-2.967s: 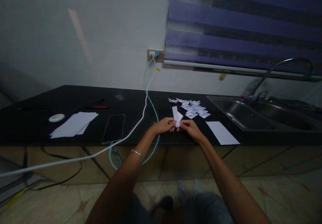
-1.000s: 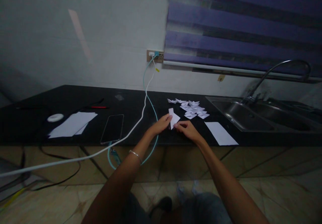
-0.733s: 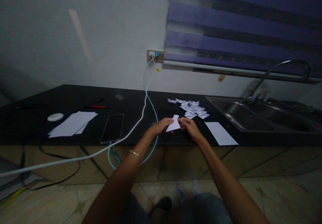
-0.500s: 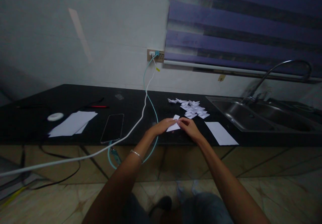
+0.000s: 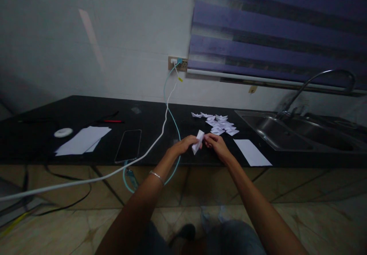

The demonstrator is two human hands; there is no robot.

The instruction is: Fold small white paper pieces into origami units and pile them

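Observation:
Over the front part of the black counter, my left hand (image 5: 186,143) pinches a small piece of folded white paper (image 5: 198,142), which stands tilted with a narrow side toward me. My right hand (image 5: 214,142) is closed, its thumb and fingertips pressed together at the paper's right edge. Whether those fingertips grip the paper or only touch it is hard to see. Just beyond lies a cluster of several folded paper boats (image 5: 220,124). Right of my right hand rests a flat white paper sheet (image 5: 252,152).
On the left are a stack of white paper (image 5: 82,141), a white round object (image 5: 63,132), a red pen-like object (image 5: 113,121) and a phone (image 5: 128,146). A white cable (image 5: 156,140) crosses the counter from the wall socket (image 5: 177,63). A steel sink (image 5: 275,132) sits at right.
The folded paper has turned from lying flatter to a steeper, narrower tilt. My right fingers have shifted slightly right, to the paper's edge. The other things stay where they were.

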